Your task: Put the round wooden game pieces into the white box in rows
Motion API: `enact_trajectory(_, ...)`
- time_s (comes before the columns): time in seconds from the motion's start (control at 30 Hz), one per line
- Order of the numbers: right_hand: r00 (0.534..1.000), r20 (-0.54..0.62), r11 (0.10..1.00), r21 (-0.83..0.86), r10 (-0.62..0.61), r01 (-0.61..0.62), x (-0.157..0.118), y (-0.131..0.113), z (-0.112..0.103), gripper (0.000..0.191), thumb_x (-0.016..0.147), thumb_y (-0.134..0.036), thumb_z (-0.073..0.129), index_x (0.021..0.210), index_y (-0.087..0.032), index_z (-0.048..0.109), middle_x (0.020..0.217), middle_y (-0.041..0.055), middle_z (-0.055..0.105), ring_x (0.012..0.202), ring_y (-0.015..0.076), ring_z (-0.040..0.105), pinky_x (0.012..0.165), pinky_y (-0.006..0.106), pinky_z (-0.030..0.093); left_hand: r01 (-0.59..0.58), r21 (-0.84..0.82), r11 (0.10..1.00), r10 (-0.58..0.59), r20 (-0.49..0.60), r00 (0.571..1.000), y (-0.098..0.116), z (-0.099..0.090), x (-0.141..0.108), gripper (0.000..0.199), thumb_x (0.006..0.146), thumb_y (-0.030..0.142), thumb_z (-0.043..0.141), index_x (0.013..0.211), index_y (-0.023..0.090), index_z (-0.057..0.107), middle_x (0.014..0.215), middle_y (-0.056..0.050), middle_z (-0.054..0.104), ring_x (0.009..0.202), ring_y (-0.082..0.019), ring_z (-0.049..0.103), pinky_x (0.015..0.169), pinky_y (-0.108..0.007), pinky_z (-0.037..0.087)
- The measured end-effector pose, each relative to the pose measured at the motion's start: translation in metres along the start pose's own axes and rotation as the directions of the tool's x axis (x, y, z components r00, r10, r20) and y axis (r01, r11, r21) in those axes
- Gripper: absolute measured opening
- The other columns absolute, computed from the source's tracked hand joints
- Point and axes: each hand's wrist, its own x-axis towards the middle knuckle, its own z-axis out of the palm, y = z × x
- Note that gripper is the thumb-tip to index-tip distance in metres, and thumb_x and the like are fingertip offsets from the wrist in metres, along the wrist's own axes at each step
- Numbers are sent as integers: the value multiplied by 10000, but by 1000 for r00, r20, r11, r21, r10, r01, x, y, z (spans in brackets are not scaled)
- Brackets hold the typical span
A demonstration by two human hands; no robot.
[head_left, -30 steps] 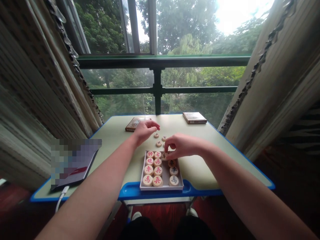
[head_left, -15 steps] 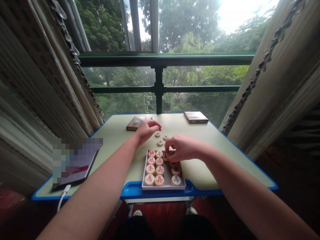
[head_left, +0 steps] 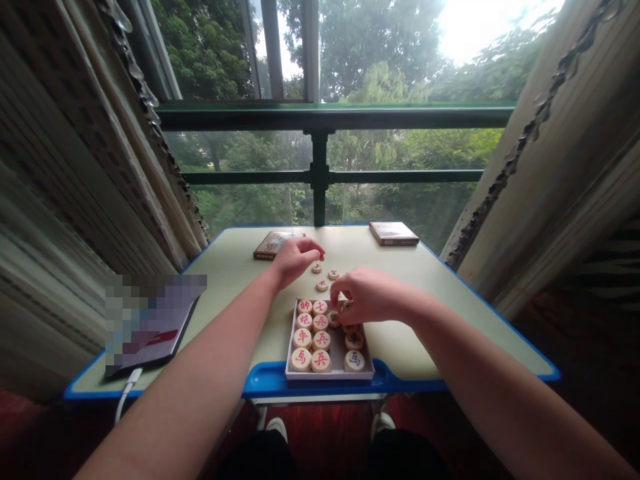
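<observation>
A white box (head_left: pixel 329 376) with several round wooden chess pieces stands at the table's near edge. Pieces with red characters, one a red-marked piece (head_left: pixel 321 361), fill two columns on its left. A black-marked piece (head_left: pixel 354 361) lies in the front right corner. My right hand (head_left: pixel 363 297) is over the box's back right part, fingers curled down at pieces there; its fingertips are partly hidden. Beyond the box, loose pieces such as one piece (head_left: pixel 322 285) lie on the table. My left hand (head_left: pixel 299 257) hovers behind them, thumb and fingers bent close together, with their grip unclear.
On the pale table (head_left: pixel 240 293) a flat box (head_left: pixel 270 245) lies behind my left hand, and another flat box (head_left: pixel 394 233) at the back right. A dark tablet-like device (head_left: pixel 173 333) with a white cable (head_left: pixel 125 395) is at the left. Curtains flank the window.
The black-marked piece under my right fingers sits slightly lower in the box's middle column. My right hand has barely shifted, my left hand stays in place, and the view has moved slightly.
</observation>
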Motion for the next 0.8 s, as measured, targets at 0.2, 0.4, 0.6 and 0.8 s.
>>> enact_trajectory(0.2,1000,17,1000,-11,12,-12,2,-4,3,265,624,-442,630,765,-237,719,647,4,629,514,101,466,457,210,276,-20,4,1000,20,22,1000,-1,0,0,168,593,186,517,676,121,647,645,-29,651,595,-125,549,574,-246,441)
enact_trajectory(0.4,1000,-13,998,-63,16,-17,3,-4,7,245,603,-403,625,771,-251,722,662,6,645,526,116,486,450,216,276,-30,-7,1000,30,13,999,-1,-1,0,164,599,179,514,671,117,647,630,-21,641,565,-107,528,559,-231,428)
enact_trajectory(0.6,1000,7,1000,16,-8,8,2,-3,4,270,605,-313,610,846,-261,720,715,-4,661,551,106,497,469,201,296,-38,-15,999,39,40,998,-1,-1,-1,146,598,162,516,657,117,642,625,-20,640,564,-105,524,554,-229,428)
enact_trajectory(0.8,1000,9,1000,0,22,-22,3,-4,4,258,607,-330,615,819,-229,720,730,17,664,559,113,503,472,204,304,-38,0,999,38,32,999,1,-2,-1,162,603,178,507,662,120,646,635,-22,643,583,-112,537,580,-240,439)
